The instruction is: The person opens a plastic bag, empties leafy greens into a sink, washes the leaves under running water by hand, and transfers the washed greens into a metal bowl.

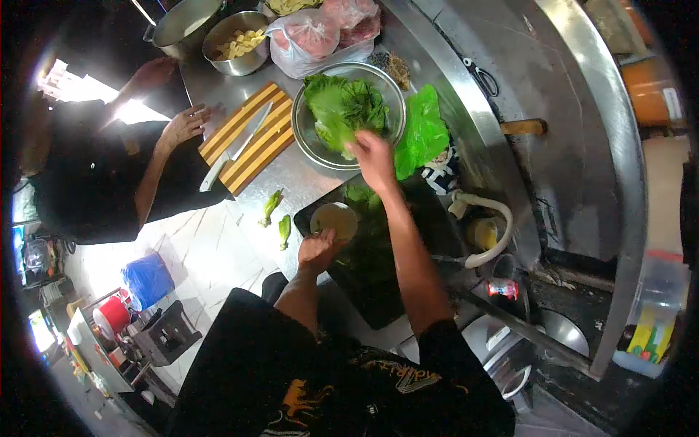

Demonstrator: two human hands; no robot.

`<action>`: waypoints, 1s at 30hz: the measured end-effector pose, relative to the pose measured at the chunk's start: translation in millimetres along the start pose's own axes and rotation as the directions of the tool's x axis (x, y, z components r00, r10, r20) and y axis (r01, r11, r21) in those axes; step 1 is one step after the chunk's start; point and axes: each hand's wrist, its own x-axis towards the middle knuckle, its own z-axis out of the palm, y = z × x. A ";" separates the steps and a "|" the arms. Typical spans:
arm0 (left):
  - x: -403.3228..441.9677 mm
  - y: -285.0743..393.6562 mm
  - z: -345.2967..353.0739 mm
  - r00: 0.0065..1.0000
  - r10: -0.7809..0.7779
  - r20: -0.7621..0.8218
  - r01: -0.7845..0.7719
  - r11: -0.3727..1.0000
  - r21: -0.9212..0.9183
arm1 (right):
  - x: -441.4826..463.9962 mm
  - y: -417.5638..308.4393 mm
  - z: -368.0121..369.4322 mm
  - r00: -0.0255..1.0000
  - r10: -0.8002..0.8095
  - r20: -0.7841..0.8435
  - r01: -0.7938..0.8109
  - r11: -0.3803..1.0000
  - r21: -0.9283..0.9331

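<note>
My right hand (375, 159) is closed on a lettuce leaf (338, 136) at the near rim of a large steel bowl (297, 138). More green lettuce (371, 105) is heaped in that bowl. Lower and to the left, my left hand (320, 251) grips a small round pale bowl (335, 221) by its near edge. It is over a dark basin (375, 291), where some green leaves (358, 194) show at the far end. Two lettuce pieces (271, 207) lie on the steel counter to the left.
A knife (237, 149) rests on a striped cutting board (273, 146). Another person's hand (186, 125) is beside the board. Behind are a pot of cut pieces (237, 65) and bags of meat (309, 36). A green plastic bag (422, 131) and a curved hose (502, 226) are on the right.
</note>
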 end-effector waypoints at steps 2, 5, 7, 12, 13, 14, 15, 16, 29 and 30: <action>0.1 -0.2 7.8 1.000 -0.029 -0.010 0.029 0.999 0.035 | 31.0 6.6 12.8 0.991 -0.119 0.061 0.124 0.988 -0.089; 3.0 -3.6 11.5 0.993 -0.098 0.066 0.093 0.993 0.067 | 55.2 17.6 28.6 0.960 -0.278 0.017 0.274 0.934 -0.229; 6.1 -1.0 6.3 0.986 -0.144 0.085 0.145 0.989 -0.005 | 52.9 7.4 25.0 0.942 -0.329 -0.069 0.279 0.880 -0.385; 14.0 -0.3 -2.2 0.980 -0.136 0.148 0.145 0.988 -0.056 | 37.9 4.3 12.0 0.948 -0.292 -0.128 0.180 0.820 -0.543; 15.4 -0.2 -2.5 0.975 -0.145 0.168 0.155 0.987 -0.047 | 34.6 4.3 9.2 0.950 -0.266 -0.165 0.136 0.826 -0.548; 14.2 0.1 -2.7 0.969 -0.157 0.189 0.167 0.985 -0.039 | 29.4 3.6 7.9 0.951 -0.238 -0.199 0.092 0.830 -0.550; 12.9 -0.1 -2.1 0.963 -0.172 0.207 0.183 0.983 -0.030 | 27.5 1.8 8.0 0.950 -0.212 -0.231 0.053 0.834 -0.549; 12.3 -0.6 -1.5 0.956 -0.191 0.221 0.200 0.979 -0.021 | 31.3 10.4 11.3 0.977 -0.096 -0.192 -0.013 0.866 -0.500; 2.1 -13.3 24.0 0.971 -0.151 0.184 0.159 0.987 -0.030 | 75.2 14.4 2.0 0.987 0.123 0.101 -0.031 0.769 -0.638; 4.5 -8.1 8.3 0.957 -0.168 0.235 0.183 0.982 -0.043 | 75.7 1.7 -8.2 0.989 0.089 0.119 0.001 0.795 -0.607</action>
